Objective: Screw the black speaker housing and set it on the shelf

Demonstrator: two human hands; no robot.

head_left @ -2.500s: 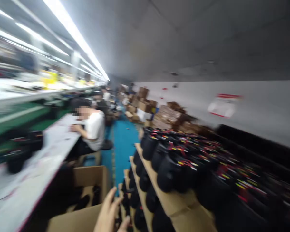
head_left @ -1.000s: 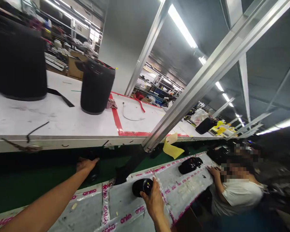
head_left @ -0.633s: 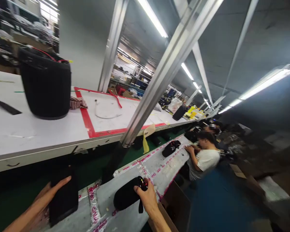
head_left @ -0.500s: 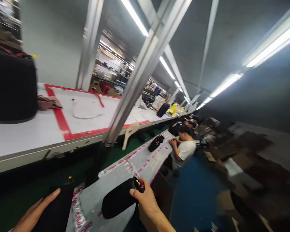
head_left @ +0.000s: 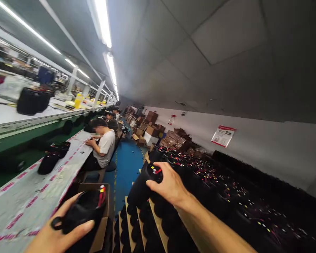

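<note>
The right hand [head_left: 171, 184] grips a black cylinder [head_left: 142, 188] above the rack [head_left: 158, 225]; the left hand [head_left: 60, 232], left of the rack, grips another black unit [head_left: 84, 209].

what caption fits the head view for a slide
Right hand grips a black cylinder over stacked black units; left hand holds another black part.

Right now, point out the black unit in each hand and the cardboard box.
Right-hand unit [head_left: 143, 186], head view, on its black fabric side.
Left-hand unit [head_left: 81, 211], head view, on its dark body.
Cardboard box [head_left: 106, 196], head view, on its right wall.
</note>
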